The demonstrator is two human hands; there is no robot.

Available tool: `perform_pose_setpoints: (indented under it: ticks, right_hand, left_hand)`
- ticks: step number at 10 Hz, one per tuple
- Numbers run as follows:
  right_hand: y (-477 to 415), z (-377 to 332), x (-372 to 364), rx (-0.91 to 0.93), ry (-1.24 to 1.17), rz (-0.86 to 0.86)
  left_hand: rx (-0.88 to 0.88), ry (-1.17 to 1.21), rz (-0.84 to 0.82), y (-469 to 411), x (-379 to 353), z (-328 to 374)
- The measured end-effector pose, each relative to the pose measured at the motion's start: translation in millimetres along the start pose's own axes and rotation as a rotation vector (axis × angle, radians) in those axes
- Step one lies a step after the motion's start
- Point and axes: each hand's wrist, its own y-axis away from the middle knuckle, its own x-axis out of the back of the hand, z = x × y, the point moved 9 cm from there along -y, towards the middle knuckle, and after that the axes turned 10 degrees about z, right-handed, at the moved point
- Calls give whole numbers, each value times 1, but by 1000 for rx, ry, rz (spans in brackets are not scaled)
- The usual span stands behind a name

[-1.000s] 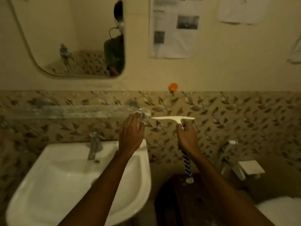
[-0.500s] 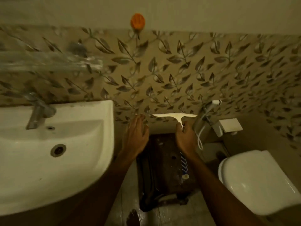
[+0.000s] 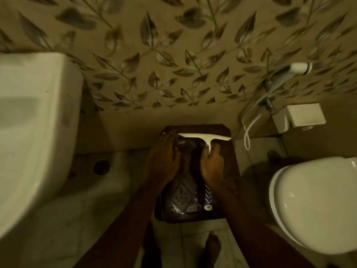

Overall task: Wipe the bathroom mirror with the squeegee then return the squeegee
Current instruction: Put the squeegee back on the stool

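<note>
The right hand (image 3: pixel 211 163) is clenching around the neck of the white T-shaped plastic squeegee (image 3: pixel 204 137), fingers curling just behind the crossbar. The blade is lying crosswise beyond the fingertips, over the far edge of the dark brown wooden stool (image 3: pixel 230 161). The blue-and-white striped handle is running back under the palm and showing again past the wrist, over the stool's near part. Whether the squeegee is touching the stool's top is not clear.

The left hand (image 3: pixel 164 161) is reaching palm-down over the stool's left side with fingers stretched and grasping nothing, its fingertips near the blade's left end.

A white ceramic basin (image 3: pixel 29 132) is standing to the left of the stool, a white toilet (image 3: pixel 313 206) to its right, and leaf-patterned wall tiles (image 3: pixel 173 55) are rising behind it.
</note>
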Motion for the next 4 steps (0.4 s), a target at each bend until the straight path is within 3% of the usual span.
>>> perform_pose_setpoints:
  ticks: [2,4]
  right_hand:
    - [-23,38,-46,37,37,-110]
    - [-25,48,-49,14,-66,-148]
  left_hand:
    - [61,22,-23,10,-58,-14]
    - [92,5,-62,12,-68,-5]
